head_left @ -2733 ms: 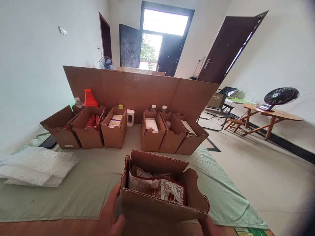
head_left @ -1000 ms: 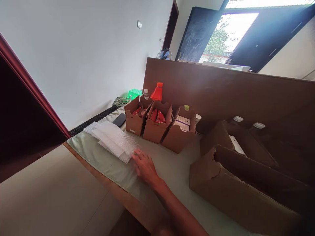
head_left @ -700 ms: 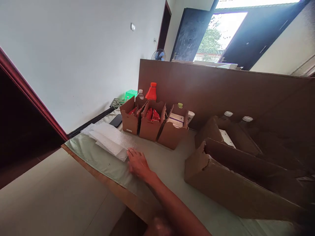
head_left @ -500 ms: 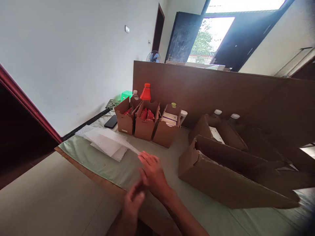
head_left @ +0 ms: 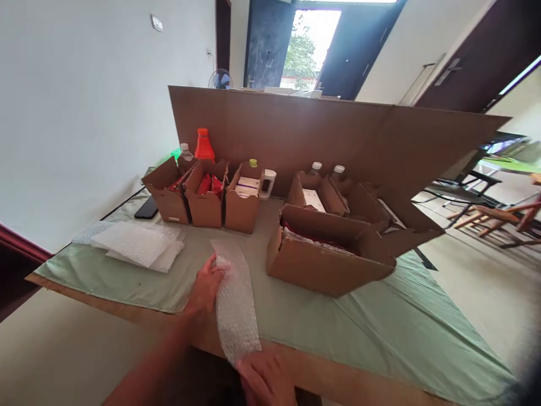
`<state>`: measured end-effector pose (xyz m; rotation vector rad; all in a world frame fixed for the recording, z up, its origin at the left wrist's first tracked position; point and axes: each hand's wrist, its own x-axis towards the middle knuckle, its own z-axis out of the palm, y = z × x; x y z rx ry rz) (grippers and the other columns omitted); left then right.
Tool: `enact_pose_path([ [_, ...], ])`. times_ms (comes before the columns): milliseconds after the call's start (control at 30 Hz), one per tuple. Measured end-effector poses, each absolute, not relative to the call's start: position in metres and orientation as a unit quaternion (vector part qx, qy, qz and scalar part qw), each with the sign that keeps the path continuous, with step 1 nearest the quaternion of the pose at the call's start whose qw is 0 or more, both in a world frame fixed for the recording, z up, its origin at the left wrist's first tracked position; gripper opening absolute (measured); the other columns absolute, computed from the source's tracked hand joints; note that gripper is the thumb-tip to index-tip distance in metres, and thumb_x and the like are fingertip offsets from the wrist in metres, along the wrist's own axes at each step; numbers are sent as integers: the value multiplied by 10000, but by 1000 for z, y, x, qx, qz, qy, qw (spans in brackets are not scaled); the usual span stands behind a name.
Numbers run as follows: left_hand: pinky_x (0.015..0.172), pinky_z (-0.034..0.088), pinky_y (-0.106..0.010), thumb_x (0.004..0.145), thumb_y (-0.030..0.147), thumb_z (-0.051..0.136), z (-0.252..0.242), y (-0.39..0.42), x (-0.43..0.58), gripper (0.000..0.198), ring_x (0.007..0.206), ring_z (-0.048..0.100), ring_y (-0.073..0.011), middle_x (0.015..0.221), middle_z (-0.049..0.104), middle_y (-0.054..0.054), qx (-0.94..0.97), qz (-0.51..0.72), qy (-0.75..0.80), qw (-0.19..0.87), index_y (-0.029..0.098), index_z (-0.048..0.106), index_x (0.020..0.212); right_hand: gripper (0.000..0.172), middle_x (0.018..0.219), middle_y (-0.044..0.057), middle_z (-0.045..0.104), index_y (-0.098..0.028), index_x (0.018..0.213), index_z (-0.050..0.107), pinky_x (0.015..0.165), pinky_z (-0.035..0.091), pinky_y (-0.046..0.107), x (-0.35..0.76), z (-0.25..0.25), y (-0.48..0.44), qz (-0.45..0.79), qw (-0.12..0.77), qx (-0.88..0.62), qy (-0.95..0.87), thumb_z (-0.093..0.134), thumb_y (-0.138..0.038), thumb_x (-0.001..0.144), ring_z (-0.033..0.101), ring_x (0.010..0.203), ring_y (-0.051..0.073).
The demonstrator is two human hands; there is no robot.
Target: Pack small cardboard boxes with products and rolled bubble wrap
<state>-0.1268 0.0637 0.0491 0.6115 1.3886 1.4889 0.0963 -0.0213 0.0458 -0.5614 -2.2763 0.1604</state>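
A sheet of bubble wrap (head_left: 235, 301) is stretched lengthwise between my two hands over the green cloth (head_left: 380, 327). My left hand (head_left: 206, 286) grips its far left edge with closed fingers. My right hand (head_left: 265, 381) holds the near end at the table's front edge, fingers curled on it. Just right of the sheet stands an open cardboard box (head_left: 325, 265) with a red and white packet (head_left: 313, 239) inside.
A stack of bubble wrap sheets (head_left: 137, 245) lies at the left, with a black phone (head_left: 146, 207) behind it. Two rows of small open boxes (head_left: 205, 197) with bottles and packets stand against a tall cardboard wall (head_left: 296, 135). Chairs (head_left: 490, 214) stand at the right.
One hand reached to the stack at the left and drew off one bubble wrap sheet. Both hands now hold it in front of the open box, and my view has swung right.
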Motion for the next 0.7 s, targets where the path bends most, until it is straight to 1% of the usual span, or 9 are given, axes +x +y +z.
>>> enact_pose_path([
  [100,712,582,-346,807,235,570,55,85,-126,661,816,726,-208,1037,747,-105,323,572,607,447,163,410,1444,490,880,56,756,-242,1323,524,625,545,337,77,53,-25,100,404,-264,-870,474,-28,885,708,733,203],
  [167,910,555,-442,795,236,583,58,84,-133,794,1095,685,-270,1271,664,-177,359,562,634,392,130,279,1521,488,925,66,748,-234,1326,521,639,529,350,70,55,-22,123,401,-280,-863,459,-34,885,692,748,211],
  [233,1118,406,-517,759,212,603,60,64,-143,868,1373,496,-307,1499,487,-201,391,557,649,341,139,240,1544,461,953,69,747,-227,1297,541,661,524,352,67,53,-17,145,400,-300,-854,448,-31,890,688,775,216],
  [300,1201,287,-544,715,174,598,61,27,-150,828,1465,378,-308,1568,426,-149,441,539,641,324,187,356,1507,414,966,67,749,-224,1262,560,697,528,348,65,51,-12,183,398,-321,-840,453,-40,906,694,811,215],
  [333,1210,272,-556,696,157,586,61,5,-151,759,1448,408,-310,1526,494,-122,477,519,627,332,204,467,1444,394,974,64,751,-224,1252,567,720,532,345,65,50,-10,207,394,-328,-833,460,-49,915,698,830,212],
  [400,1210,290,-564,715,134,536,60,-34,-147,729,1436,433,-296,1498,534,-102,599,440,572,346,233,499,1437,380,1023,57,755,-228,1255,576,783,537,340,62,54,-5,254,376,-332,-827,477,-64,928,705,884,203],
  [500,1139,438,-504,746,123,571,56,-66,-132,726,1355,536,-278,1455,582,-99,645,387,571,329,262,487,1454,379,1102,46,750,-235,1263,590,888,527,349,58,64,1,302,340,-332,-826,514,-74,929,697,966,197],
  [567,1023,542,-461,819,197,582,54,-67,-124,564,1204,649,-267,1324,677,-106,608,403,615,301,245,562,1381,402,1127,49,740,-239,1295,580,926,521,366,60,71,4,321,317,-336,-827,579,-109,915,684,991,206],
  [700,821,599,-373,877,354,567,54,-51,-124,374,897,717,-225,1029,761,-86,506,440,688,277,189,676,1195,639,1193,74,708,-266,1434,480,951,527,415,78,72,9,343,284,-376,-813,701,-181,840,651,1077,247],
])
